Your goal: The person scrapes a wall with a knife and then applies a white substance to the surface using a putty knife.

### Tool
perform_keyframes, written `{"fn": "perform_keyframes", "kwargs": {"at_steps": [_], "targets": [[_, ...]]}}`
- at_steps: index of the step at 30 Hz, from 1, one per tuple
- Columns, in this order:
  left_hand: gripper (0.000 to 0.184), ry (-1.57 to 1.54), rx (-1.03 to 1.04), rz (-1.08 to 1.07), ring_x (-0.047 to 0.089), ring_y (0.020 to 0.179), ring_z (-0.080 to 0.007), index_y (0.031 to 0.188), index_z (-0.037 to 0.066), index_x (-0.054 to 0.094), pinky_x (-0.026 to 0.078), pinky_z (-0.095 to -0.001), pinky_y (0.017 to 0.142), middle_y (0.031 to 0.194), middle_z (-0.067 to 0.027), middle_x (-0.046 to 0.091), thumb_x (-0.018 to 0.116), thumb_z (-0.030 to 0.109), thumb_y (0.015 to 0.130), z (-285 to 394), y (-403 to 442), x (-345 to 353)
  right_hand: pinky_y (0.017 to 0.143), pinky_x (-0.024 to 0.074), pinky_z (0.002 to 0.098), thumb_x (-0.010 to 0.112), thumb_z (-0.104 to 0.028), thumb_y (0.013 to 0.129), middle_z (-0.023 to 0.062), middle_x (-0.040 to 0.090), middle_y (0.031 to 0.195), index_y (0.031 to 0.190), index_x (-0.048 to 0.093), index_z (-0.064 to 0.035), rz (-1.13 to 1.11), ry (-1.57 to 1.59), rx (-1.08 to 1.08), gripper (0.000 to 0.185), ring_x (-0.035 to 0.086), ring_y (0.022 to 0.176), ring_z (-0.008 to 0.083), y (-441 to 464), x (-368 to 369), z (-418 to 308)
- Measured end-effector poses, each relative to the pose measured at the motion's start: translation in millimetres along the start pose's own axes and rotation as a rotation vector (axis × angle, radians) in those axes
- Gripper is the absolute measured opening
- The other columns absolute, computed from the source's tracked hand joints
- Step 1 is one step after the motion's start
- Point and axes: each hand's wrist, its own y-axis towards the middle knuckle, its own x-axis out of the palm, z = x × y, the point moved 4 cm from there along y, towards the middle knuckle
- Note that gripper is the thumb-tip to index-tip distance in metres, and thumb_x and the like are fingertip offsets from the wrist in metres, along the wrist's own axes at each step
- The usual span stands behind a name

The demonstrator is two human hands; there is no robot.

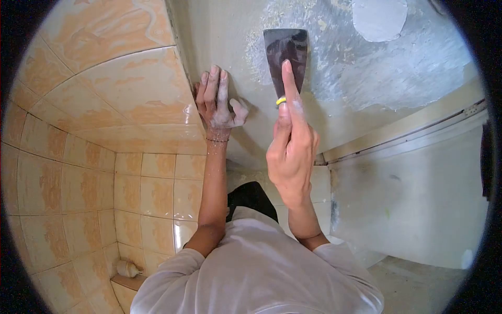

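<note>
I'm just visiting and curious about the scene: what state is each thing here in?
Scraper: held in the right hand, dark and smudged.
Right hand: closed around the scraper, index finger straight.
Left hand: open, holding nothing visible, powdery white in places.
Wristband: worn on the left arm.
Wall: patchy and rough in part, smoother elsewhere.
Tiles: fitted, shiny.
Container: on a ledge; open or closed, can't tell.

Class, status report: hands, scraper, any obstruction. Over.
Right hand gripping scraper, index finger along blade. Left hand dusty, holding nothing, beside tiled surface. Blade over patchy wall, contact unclear. No obstruction visible.
</note>
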Motion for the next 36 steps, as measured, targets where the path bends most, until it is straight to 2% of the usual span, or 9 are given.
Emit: {"fn": "perform_keyframes", "kwargs": {"at_steps": [2,11,15,18,26,31,33,35,36], "targets": [[0.055,0.001,-0.007,-0.014,0.042,0.124,-0.037,0.13,-0.002,0.047,0.033,-0.0473,0.105,0.135,-0.0199,0.044,0.039,0.023,0.082,0.4,0.8,1.0,0.048,0.0349,0.0244,0.033,-0.009,0.098,0.0096,0.052,0.135,0.137,0.043,-0.002,0.117,-0.061,-0.14,0.041,0.035,0.051,0.0089,-1.9,-1.3,6.0],[0.06,-0.011,0.008,0.013,0.042,0.123,-0.0376,0.134,0.0,0.046,0.033,-0.0466,0.105,0.137,-0.019,0.043,0.037,0.038,0.087,0.1,2.5,2.0,0.05,0.0352,0.0244,0.034,-0.007,0.098,0.0096,0.055,0.131,0.136,0.045,-0.0042,0.216,-0.056,-0.207,0.04,0.035,0.053,0.0096,-0.9,5.0,7.7],[0.06,-0.013,0.006,-0.015,0.042,0.123,-0.0378,0.133,0.0,0.046,0.033,-0.0461,0.105,0.137,-0.0193,0.043,0.037,0.038,0.087,1.5,4.5,-1.4,0.051,0.0356,0.0258,0.035,-0.007,0.097,0.0103,0.055,0.13,0.135,0.046,-0.0055,0.276,-0.105,-0.313,0.04,0.035,0.053,0.0116,2.8,8.8,4.3],[0.06,-0.039,0.012,-0.008,0.042,0.123,-0.0375,0.133,0.0,0.046,0.033,-0.0463,0.105,0.137,-0.0184,0.043,0.039,0.035,0.084,0.4,5.3,-0.3,0.05,0.0362,0.0268,0.035,-0.007,0.097,0.0115,0.056,0.128,0.134,0.047,-0.0048,0.204,-0.064,-0.164,0.039,0.035,0.051,0.0126,-5.5,0.3,2.9],[0.065,-0.091,0.001,-0.001,0.04,0.125,-0.0377,0.135,0.001,0.043,0.031,-0.047,0.107,0.138,-0.0182,0.041,0.046,0.016,0.071,4.4,7.4,-2.4,0.051,0.0369,0.0269,0.036,-0.009,0.098,0.0124,0.057,0.126,0.134,0.048,-0.0054,0.239,-0.089,-0.176,0.038,0.034,0.049,0.0133,-7.2,-1.4,-5.0],[0.064,-0.064,-0.003,-0.018,0.04,0.126,-0.0382,0.135,0.0,0.043,0.031,-0.0473,0.107,0.137,-0.0196,0.042,0.046,0.021,0.074,2.9,8.2,-4.5,0.053,0.0392,0.0262,0.036,-0.01,0.098,0.0123,0.056,0.128,0.134,0.047,-0.0072,0.247,-0.133,-0.172,0.038,0.038,0.052,0.0126,-7.7,1.7,-5.1],[0.064,-0.072,0.007,-0.022,0.04,0.126,-0.0384,0.135,0.0,0.043,0.031,-0.0475,0.107,0.137,-0.0199,0.042,0.045,0.023,0.075,1.7,7.5,-1.5,0.053,0.0383,0.0254,0.035,-0.009,0.098,0.0117,0.054,0.13,0.135,0.047,-0.0082,0.198,-0.123,-0.069,0.039,0.038,0.054,0.0112,-10.3,-1.5,-1.0],[0.062,-0.057,-0.039,0.028,0.042,0.125,-0.0302,0.131,0.005,0.051,0.031,-0.0444,0.106,0.138,-0.0101,0.045,0.048,0.027,0.073,-1.1,2.5,1.2,0.052,0.0373,0.0251,0.035,-0.009,0.098,0.0114,0.053,0.131,0.135,0.047,-0.0081,0.225,-0.136,-0.149,0.039,0.036,0.054,0.0106,4.1,1.1,-11.0],[0.062,-0.057,-0.039,0.028,0.042,0.125,-0.0302,0.131,0.005,0.051,0.031,-0.0444,0.106,0.138,-0.0101,0.045,0.048,0.027,0.073,-0.6,1.8,0.8,0.052,0.0362,0.0248,0.035,-0.008,0.098,0.0111,0.052,0.132,0.135,0.046,-0.0079,0.252,-0.152,-0.205,0.039,0.035,0.054,0.0101,6.3,1.4,-16.0]]}}
